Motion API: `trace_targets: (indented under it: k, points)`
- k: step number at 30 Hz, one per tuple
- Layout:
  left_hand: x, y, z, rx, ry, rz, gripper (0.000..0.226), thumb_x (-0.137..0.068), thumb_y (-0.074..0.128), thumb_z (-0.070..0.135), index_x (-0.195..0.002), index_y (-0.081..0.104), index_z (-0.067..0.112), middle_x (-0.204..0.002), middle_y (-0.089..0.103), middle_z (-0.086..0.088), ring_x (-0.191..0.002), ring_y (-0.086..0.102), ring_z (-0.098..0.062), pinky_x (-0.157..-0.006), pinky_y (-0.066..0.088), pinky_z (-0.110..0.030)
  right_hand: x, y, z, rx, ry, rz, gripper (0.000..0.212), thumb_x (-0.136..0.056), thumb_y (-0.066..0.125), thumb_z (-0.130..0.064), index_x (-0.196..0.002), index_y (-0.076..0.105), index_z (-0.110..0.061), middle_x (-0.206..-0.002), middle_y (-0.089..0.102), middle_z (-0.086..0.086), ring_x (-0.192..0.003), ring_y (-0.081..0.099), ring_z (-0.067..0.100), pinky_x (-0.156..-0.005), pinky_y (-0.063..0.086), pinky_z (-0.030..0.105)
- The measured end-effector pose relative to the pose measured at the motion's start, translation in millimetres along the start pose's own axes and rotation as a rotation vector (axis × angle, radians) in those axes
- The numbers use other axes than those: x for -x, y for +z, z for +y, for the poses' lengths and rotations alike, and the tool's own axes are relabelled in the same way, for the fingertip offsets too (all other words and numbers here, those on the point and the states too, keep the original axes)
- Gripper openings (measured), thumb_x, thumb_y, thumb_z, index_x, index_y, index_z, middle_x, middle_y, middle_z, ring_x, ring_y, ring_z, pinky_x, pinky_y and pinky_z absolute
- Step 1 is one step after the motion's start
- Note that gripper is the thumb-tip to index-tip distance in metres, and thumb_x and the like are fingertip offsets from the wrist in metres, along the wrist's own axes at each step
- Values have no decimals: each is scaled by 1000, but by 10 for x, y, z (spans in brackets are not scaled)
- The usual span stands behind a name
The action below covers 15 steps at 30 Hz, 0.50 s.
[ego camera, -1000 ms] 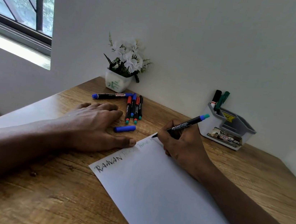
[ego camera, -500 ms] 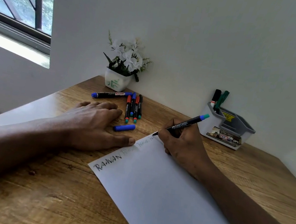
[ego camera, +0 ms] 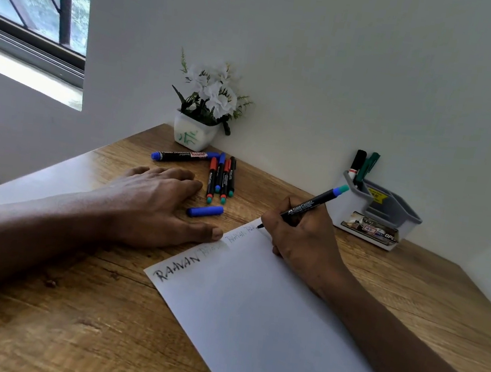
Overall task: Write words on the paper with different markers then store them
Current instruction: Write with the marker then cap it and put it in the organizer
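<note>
A white paper (ego camera: 266, 329) lies slanted on the wooden desk (ego camera: 62, 333), with several words written along its top edge. My right hand (ego camera: 302, 240) grips a black marker with a blue end (ego camera: 313, 205); its tip touches the paper's far corner. My left hand (ego camera: 154, 205) rests flat on the desk, thumb at the paper's edge. A loose blue cap (ego camera: 205, 211) lies just beyond that thumb. Several capped markers (ego camera: 222, 178) lie in a row behind it, and a larger blue-capped marker (ego camera: 184, 156) lies crosswise near the pot.
A grey and white desk organizer (ego camera: 374, 215) stands at the back right against the wall, holding a black marker (ego camera: 357, 164) and a green one (ego camera: 368, 167). A white pot of artificial flowers (ego camera: 195, 132) sits in the corner. A window is at upper left.
My right hand and the marker tip have crept slightly along the top line of the paper. My left hand stays put.
</note>
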<state>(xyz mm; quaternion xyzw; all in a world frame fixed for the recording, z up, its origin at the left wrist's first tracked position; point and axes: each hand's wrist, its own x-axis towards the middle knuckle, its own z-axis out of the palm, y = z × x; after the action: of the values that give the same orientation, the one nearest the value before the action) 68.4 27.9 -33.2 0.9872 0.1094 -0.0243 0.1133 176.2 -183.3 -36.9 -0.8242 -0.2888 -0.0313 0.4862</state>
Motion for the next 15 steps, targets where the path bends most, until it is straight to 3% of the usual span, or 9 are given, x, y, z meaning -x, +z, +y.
trace_targets:
  k: [7, 11, 15]
  points:
    - [-26, 27, -27, -14, 13, 14, 122, -59, 17, 104, -161, 15, 36, -170, 9, 11, -155, 15, -15, -124, 14, -42, 5, 10, 1, 27, 24, 50, 17, -83, 71, -15, -70, 61, -12, -50, 60, 0, -42, 55, 13, -48, 48, 28]
    - [-34, 39, -49, -10, 19, 15, 136, -43, 11, 105, -160, 16, 37, -170, 9, 10, -155, 15, -16, -124, 14, -43, 7, 9, 3, 18, 54, 37, 16, -84, 71, -14, -72, 62, -9, -53, 59, 1, -43, 55, 12, -49, 48, 29]
    - [-56, 53, -68, -7, 22, 30, 136, -42, 12, 106, -160, 17, 38, -170, 11, 11, -154, 16, -15, -123, 15, -44, 4, -9, 4, -4, 81, 31, 17, -85, 71, -15, -74, 62, -6, -51, 59, 0, -42, 54, 11, -46, 46, 26]
